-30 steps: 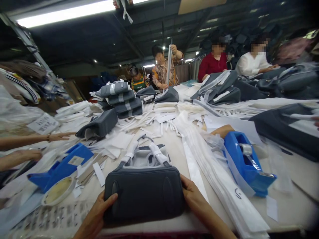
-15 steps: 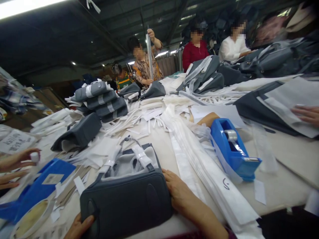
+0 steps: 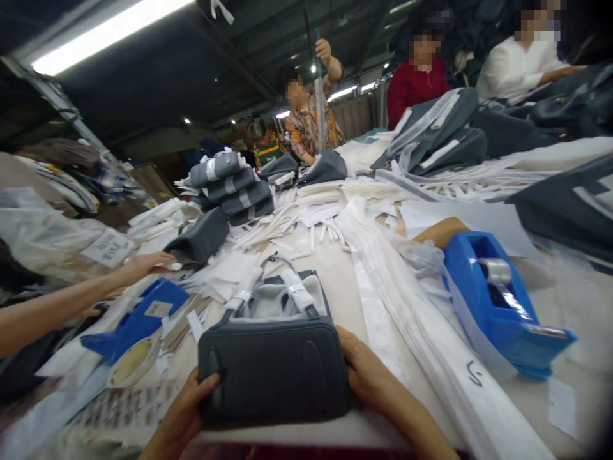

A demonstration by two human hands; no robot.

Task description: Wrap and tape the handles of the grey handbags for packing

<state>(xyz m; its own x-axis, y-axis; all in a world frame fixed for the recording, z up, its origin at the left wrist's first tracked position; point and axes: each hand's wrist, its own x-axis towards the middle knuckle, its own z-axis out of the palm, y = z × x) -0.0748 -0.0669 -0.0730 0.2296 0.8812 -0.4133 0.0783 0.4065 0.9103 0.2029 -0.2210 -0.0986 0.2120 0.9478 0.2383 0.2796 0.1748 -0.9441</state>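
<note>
A dark grey handbag (image 3: 272, 374) stands upright on the table in front of me. Its top gapes, with pale lining or stuffing inside, and its handles (image 3: 297, 291) are wrapped in white material. My left hand (image 3: 184, 406) grips the bag's lower left edge, thumb on the front panel and fingers hidden behind. Against its right side lies my right hand (image 3: 361, 364), with the fingertips partly hidden behind that edge. Right of the bag runs a long stack of white strips (image 3: 421, 345).
A blue tape dispenser (image 3: 498, 300) stands at right, another blue dispenser (image 3: 138, 319) at left. A co-worker's arm (image 3: 96, 291) reaches in from the left. Stacked grey bags (image 3: 230, 185) sit farther back, amid white scraps. Several people stand across the table.
My view has swung left, so the scene sits farther right. The handbag now faces me more squarely, both hands still on it. The co-worker's hand at left has reached farther forward.
</note>
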